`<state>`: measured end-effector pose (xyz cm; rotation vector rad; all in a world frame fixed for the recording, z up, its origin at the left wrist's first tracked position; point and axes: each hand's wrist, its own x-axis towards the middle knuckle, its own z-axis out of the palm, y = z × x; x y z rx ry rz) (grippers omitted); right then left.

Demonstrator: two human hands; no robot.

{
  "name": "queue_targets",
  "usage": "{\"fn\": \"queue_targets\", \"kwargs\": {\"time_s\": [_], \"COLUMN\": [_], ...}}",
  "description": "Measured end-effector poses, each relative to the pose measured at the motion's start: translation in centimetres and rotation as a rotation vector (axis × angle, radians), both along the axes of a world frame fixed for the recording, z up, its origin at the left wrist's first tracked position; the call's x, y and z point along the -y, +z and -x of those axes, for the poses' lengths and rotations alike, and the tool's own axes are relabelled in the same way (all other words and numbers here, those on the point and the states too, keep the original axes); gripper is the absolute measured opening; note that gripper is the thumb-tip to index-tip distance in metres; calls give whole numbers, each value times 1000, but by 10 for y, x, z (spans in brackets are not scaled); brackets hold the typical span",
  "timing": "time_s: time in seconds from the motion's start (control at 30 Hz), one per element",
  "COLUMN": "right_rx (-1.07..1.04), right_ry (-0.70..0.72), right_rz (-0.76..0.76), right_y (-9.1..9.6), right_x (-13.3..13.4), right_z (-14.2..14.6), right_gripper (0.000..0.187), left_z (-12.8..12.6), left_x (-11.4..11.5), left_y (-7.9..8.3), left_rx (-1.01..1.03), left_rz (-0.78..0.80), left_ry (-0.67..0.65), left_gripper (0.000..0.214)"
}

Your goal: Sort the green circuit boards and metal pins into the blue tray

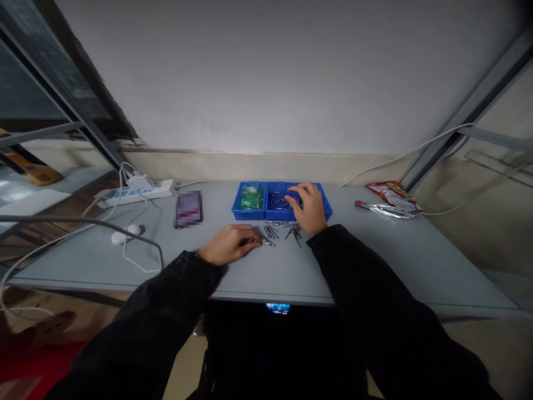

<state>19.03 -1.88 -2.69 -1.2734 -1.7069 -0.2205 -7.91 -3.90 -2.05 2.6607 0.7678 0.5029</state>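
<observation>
My left hand (pixel 233 243) rests low over the table with its fingers curled and pressed together. Its fingertips reach the edge of a loose pile of small metal pins (pixel 271 231); whether one is pinched there is too small to tell. Above the right part of a blue divided bin (pixel 253 215) hovers my right hand (pixel 308 206), thumb and index finger apart, with nothing visible between them. More metal pins (pixel 278 201) lie in the bin's middle compartment, and green pieces (pixel 251 197) fill the left one. A second group of dark pins (pixel 295 233) lies just below my right hand.
On the left are a pixelated purple packet (pixel 188 209), a white power strip (pixel 144 191), a white round plug (pixel 125 234) and looping cables. A red wrapper (pixel 393 194) and a silver packet (pixel 387 210) lie at the right. A wall (pixel 266 166) stands behind the table.
</observation>
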Motion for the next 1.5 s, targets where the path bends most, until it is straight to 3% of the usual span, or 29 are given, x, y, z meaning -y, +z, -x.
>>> {"fn": "queue_targets", "kwargs": {"time_s": [0.27,0.43,0.6,0.7,0.83,1.07,1.5], "right_rx": [-2,-32,-5,16,17,2,28], "right_ry": [27,76,162,218,235,287,256], "right_rz": [0,-46,-58,-53,-46,-50,6], "right_y": [-1,5,13,13,11,10,12], "right_x": [-1,4,12,12,7,8,13], "right_z": [1,3,6,5,3,4,7], "right_gripper": [23,23,25,26,24,18,17], "left_z": [-5,-10,-36,-57,-75,-71,-72], "left_x": [2,2,-23,-43,-58,-59,-44], "left_y": [-3,5,17,20,18,5,7], "left_rx": [-25,60,156,125,251,322,465], "left_rz": [-37,-216,-469,-551,-645,-602,-315], "left_ry": [-5,63,81,53,90,95,162], "left_gripper": [18,19,16,16,15,19,21]}}
